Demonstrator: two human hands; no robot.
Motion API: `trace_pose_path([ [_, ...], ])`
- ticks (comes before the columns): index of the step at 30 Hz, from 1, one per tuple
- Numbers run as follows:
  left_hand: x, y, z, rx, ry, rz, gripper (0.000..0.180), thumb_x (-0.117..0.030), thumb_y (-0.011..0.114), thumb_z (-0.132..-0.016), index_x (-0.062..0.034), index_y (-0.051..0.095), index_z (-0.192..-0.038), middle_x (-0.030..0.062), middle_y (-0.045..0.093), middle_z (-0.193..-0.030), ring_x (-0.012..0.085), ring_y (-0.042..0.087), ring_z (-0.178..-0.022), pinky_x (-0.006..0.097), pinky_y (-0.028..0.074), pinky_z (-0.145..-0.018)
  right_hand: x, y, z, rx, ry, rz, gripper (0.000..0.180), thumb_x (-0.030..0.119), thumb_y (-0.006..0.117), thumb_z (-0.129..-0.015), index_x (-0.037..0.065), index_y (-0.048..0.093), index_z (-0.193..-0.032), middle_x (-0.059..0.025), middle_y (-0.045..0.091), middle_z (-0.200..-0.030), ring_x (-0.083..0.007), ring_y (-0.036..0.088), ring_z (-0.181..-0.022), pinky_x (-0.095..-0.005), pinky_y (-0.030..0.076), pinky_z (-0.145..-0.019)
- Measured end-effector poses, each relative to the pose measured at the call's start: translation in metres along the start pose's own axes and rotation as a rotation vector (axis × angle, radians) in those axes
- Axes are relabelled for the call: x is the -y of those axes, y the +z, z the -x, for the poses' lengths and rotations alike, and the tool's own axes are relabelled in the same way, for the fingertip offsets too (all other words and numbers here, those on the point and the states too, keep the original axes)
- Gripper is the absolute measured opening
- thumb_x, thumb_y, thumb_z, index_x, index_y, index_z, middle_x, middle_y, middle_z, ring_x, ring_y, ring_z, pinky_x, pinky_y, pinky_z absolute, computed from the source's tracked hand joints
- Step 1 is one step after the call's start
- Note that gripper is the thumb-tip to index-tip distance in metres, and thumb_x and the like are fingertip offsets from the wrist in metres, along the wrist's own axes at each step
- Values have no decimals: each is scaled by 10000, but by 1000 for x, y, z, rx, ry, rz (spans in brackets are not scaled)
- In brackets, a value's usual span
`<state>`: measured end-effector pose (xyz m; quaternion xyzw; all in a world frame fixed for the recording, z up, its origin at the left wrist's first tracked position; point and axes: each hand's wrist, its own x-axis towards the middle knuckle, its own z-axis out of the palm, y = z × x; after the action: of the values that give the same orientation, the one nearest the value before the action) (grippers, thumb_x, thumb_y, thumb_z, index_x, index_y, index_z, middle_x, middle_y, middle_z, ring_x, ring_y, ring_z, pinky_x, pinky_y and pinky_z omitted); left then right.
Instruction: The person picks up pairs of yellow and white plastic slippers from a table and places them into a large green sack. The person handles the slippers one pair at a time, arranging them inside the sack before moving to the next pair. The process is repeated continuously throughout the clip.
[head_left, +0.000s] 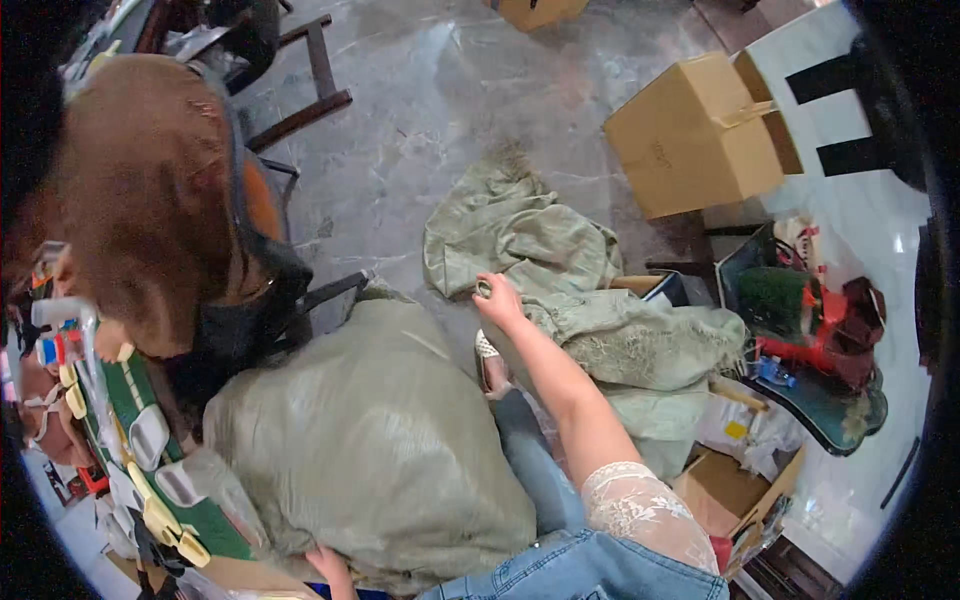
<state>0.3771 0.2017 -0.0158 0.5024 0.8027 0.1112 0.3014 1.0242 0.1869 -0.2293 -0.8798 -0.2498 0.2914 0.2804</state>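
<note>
A large, bulging grey-green woven sack (390,440) stands in front of me, left of my legs. At its near lower edge is my left hand (328,568), only partly in view, its fingers closed against the sack's material. My right arm reaches forward over the floor. My right hand (500,303) is curled into a fist, with a small round greenish bit showing between the fingers; what it is I cannot make out. Just beyond the fist lies a crumpled green sack (510,235). Another frayed, flattened sack (640,340) is spread to the right of my forearm.
At left, a person in a brown top (150,200) sits beside a bench holding green boards (130,400) with pale plastic parts. A cardboard box (695,135) stands at the far right. Nearer on the right are an open carton (735,485) and a bin with red items (830,320).
</note>
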Motion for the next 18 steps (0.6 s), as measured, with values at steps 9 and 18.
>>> trace_pose_path([
  [9,-121,40,23,82,-127,-329,505,-309,529,-965,105,439,-1240,227,530,-1185,280,498,-1013,397,426,-914,-178,110,-142,168,367,301,756,149,744,-706,291,455,-1391,-213,206,-1537,-411,540,-1174,-454,488,-962],
  [18,-128,65,10,113,-179,-324,459,-262,493,-967,85,421,-1260,221,495,-1239,278,475,-1073,392,404,-951,-275,172,-171,148,357,42,544,330,707,-814,26,584,-1249,-232,469,-1364,-319,579,-1150,-392,477,-942],
])
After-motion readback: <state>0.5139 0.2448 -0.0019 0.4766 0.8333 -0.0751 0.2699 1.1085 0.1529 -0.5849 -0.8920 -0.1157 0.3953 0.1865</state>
